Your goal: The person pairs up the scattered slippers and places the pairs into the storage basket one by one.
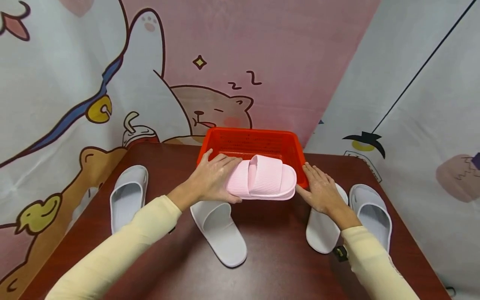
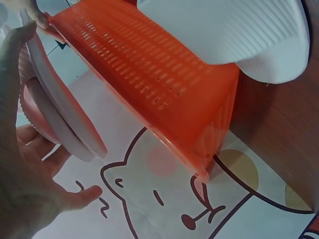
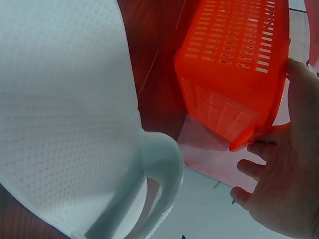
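My left hand [image 1: 210, 177] grips a pair of pink slippers [image 1: 268, 177] with ribbed straps, stacked flat together, thumb on the near side and fingers over the top. They are held level over the front edge of a red plastic basket [image 1: 255, 137]. In the left wrist view, the edges of both pink soles [image 2: 65, 114] show, and the index finger points away from them. My right hand [image 1: 322, 189] holds the basket's front right corner, its thumb tip beside the slippers' right end. Perforated basket walls [image 3: 219, 102] show beside that hand in the right wrist view.
A grey slipper [image 1: 129, 196] lies at the table's left and another grey slipper [image 1: 371, 212] at its right. One white slipper [image 1: 225, 237] lies front left of the basket; a second white slipper [image 1: 322, 231] is partly under my right hand. A printed cloth [image 1: 281, 62] hangs behind the brown table [image 1: 277, 266].
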`<state>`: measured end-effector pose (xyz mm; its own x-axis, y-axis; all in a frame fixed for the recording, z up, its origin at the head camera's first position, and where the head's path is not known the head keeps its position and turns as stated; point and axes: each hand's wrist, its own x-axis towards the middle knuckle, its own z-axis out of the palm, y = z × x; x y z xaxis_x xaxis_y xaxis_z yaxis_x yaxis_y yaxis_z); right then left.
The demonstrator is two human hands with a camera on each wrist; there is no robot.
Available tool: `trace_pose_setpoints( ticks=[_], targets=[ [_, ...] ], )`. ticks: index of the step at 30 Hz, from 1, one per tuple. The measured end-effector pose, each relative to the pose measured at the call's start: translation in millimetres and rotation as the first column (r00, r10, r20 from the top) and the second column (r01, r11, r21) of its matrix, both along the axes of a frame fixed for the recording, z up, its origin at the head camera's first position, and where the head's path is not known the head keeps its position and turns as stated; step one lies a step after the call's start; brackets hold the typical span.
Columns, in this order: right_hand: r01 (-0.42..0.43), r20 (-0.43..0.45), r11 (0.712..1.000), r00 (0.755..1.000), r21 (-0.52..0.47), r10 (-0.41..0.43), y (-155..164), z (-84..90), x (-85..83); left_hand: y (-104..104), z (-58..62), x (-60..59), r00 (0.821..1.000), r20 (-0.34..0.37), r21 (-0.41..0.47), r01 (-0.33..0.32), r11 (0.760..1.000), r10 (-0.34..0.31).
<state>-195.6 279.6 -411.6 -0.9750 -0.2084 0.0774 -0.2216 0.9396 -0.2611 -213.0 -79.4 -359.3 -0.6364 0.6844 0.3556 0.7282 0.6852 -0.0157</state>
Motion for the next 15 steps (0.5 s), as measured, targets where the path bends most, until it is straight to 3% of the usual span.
trace_pose_setpoints(
  ticks=[9,15],
  targets=[
    [0.005,-0.004,0.999,1.0,-0.031,-0.005,-1,-0.5,-2.6,0,3.9,-13.9,0.998,0.056,-0.024,-0.024,0.999,0.025],
    [0.019,0.013,0.999,1.0,-0.041,-0.018,-1,-0.4,-1.8,2,4.0,-24.8,0.99,0.136,-0.006,-0.046,0.999,0.047]
  ],
)
